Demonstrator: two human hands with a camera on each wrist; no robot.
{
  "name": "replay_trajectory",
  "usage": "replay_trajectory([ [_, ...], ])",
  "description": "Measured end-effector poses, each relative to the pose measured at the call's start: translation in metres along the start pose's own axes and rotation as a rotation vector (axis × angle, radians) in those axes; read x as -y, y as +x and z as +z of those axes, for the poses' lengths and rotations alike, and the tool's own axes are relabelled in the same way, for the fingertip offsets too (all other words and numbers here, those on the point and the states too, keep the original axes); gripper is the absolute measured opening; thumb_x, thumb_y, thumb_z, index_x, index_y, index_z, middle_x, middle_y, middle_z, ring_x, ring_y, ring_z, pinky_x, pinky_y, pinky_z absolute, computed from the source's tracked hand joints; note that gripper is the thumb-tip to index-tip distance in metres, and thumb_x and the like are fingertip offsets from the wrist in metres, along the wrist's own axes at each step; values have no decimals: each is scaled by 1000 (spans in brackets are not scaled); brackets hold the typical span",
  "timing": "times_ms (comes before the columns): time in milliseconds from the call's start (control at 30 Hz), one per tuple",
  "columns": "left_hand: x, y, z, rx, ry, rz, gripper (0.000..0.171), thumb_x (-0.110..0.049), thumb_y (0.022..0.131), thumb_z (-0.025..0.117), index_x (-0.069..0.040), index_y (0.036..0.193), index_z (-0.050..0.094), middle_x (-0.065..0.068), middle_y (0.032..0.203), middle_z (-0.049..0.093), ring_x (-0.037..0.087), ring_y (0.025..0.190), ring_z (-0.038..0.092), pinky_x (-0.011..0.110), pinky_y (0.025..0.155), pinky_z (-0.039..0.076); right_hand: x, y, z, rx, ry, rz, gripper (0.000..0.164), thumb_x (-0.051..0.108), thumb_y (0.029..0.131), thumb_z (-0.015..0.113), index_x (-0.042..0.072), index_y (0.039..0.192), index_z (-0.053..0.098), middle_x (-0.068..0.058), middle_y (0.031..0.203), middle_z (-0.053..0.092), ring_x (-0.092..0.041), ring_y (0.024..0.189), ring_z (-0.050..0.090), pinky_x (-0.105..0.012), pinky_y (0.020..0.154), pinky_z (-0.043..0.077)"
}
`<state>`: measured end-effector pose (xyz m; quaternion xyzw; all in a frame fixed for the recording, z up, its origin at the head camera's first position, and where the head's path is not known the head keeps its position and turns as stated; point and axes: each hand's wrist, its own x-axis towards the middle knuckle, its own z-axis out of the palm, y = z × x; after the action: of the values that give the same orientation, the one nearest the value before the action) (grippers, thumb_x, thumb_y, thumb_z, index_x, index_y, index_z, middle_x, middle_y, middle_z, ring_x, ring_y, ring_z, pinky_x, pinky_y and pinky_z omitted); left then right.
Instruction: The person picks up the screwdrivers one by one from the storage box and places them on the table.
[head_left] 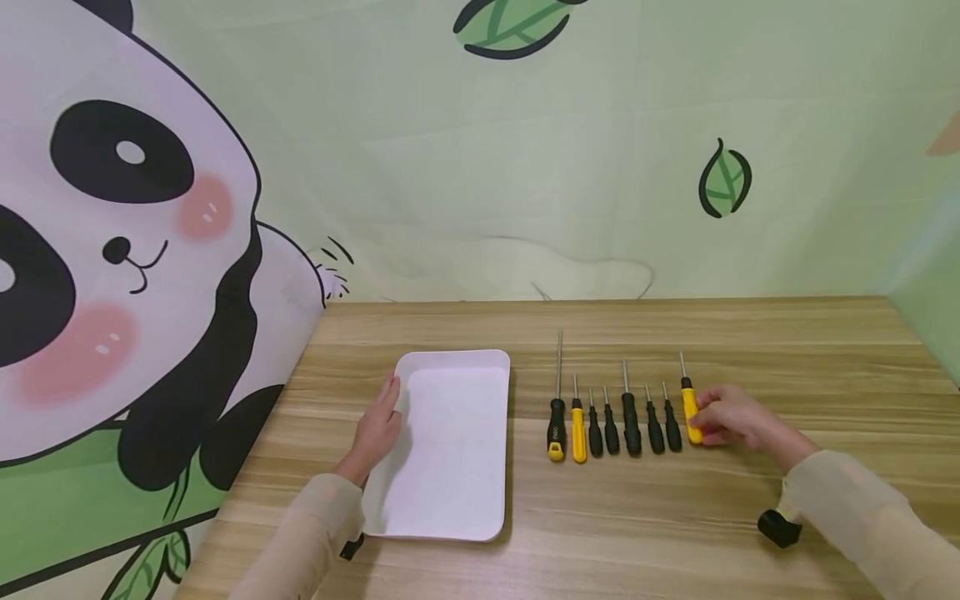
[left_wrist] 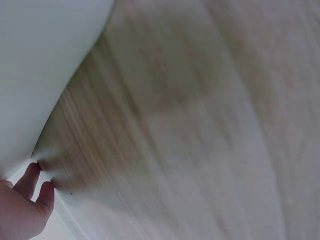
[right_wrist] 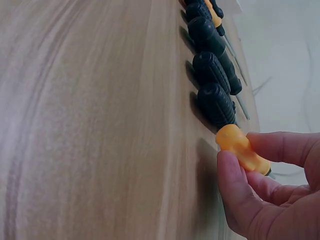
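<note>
A row of screwdrivers lies right of the white tray (head_left: 450,450), shafts pointing to the wall. At the row's right end, my right hand (head_left: 731,414) pinches a yellow-handled screwdriver (head_left: 689,414) between thumb and fingers. In the right wrist view its yellow handle (right_wrist: 240,147) shows between the fingertips, beside a black-handled screwdriver (right_wrist: 216,105). My left hand (head_left: 377,432) holds the tray's left rim near its upper corner. The left wrist view shows its fingers (left_wrist: 31,180) at the tray's outer wall (left_wrist: 45,65); the thumb's exact hold is unclear.
More screwdrivers fill the row: a long black and yellow one (head_left: 556,429), a second yellow one (head_left: 578,433) and several black ones (head_left: 631,425). Behind the wooden table (head_left: 600,533) stands a green wall (head_left: 600,167) with a panda print (head_left: 172,275).
</note>
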<state>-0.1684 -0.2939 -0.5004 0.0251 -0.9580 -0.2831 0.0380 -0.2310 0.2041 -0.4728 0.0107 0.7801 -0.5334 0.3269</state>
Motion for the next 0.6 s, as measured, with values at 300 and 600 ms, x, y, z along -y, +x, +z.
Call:
replay_trajectory([
  [300, 0, 0, -1, 18, -18, -15, 54, -6, 86, 30, 1, 139, 21, 15, 147, 17, 30, 133, 20, 48, 103, 24, 1, -3, 3, -7, -48, -1, 32, -1, 78, 56, -11, 102, 37, -5, 77, 50, -10, 62, 53, -25, 57, 52],
  [600, -1, -1, -1, 14, -30, -21, 54, -6, 86, 30, 0, 139, 22, 14, 147, 17, 30, 133, 20, 48, 104, 23, 3, -4, 5, -24, -100, -2, 24, -1, 77, 56, -7, 93, 40, -4, 73, 49, -10, 57, 52, -24, 53, 51],
])
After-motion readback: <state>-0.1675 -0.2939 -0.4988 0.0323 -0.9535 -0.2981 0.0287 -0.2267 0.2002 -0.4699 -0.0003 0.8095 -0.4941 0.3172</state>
